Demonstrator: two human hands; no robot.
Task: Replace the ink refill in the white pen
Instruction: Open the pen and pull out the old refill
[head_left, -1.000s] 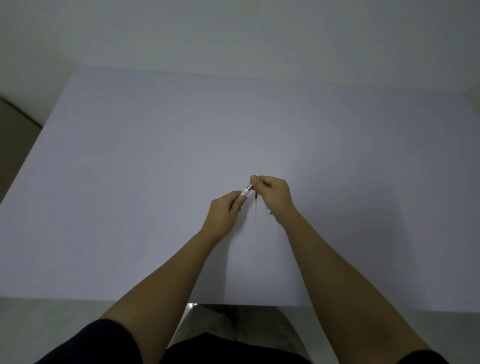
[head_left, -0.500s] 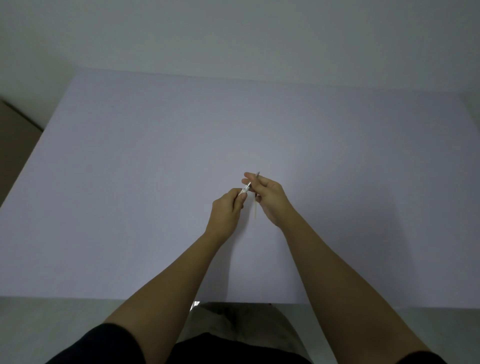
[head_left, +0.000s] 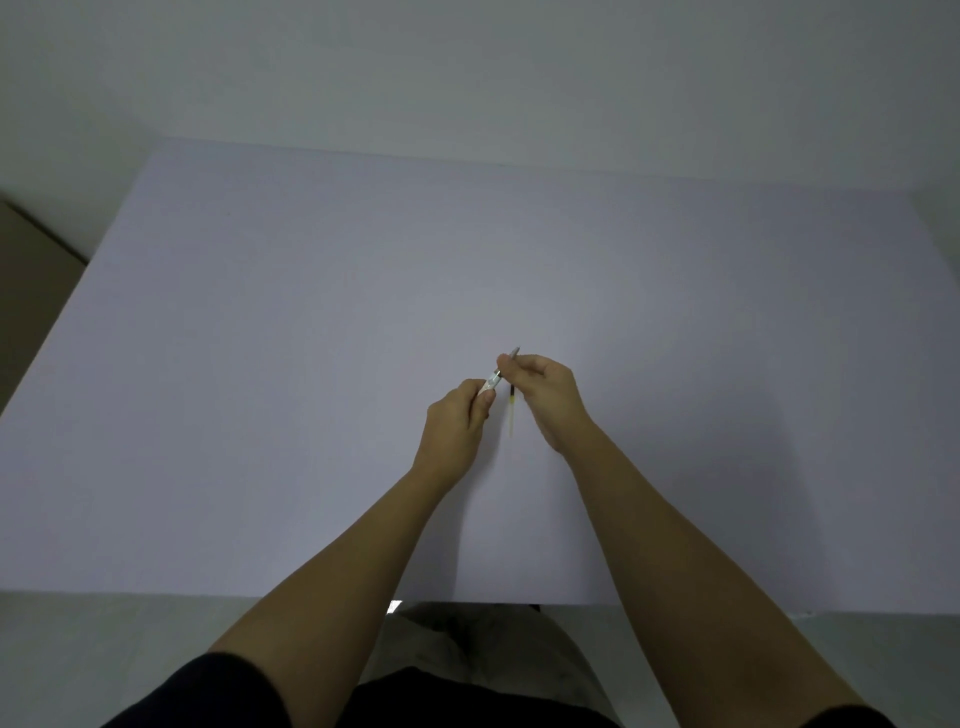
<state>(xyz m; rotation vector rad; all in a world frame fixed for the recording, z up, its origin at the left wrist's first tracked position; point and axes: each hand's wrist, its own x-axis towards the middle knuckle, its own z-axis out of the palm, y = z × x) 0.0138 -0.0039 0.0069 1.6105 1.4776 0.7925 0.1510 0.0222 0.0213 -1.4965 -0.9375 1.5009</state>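
My left hand (head_left: 457, 421) grips the white pen barrel (head_left: 491, 383), whose open end points up and to the right. My right hand (head_left: 545, 395) pinches a thin refill (head_left: 513, 354) whose grey tip sticks out past the fingers, in line with the barrel's mouth. A second refill (head_left: 512, 413), dark at the top and yellowish below, lies on the table between the two hands. Most of the pen barrel is hidden inside my left fist.
The pale lilac table (head_left: 311, 364) spreads wide on all sides. Its near edge (head_left: 208, 592) runs just above my lap. A white wall stands behind the far edge.
My right hand has drawn the refill slightly up and to the right of the barrel's end. My left hand has held the barrel nearly still.
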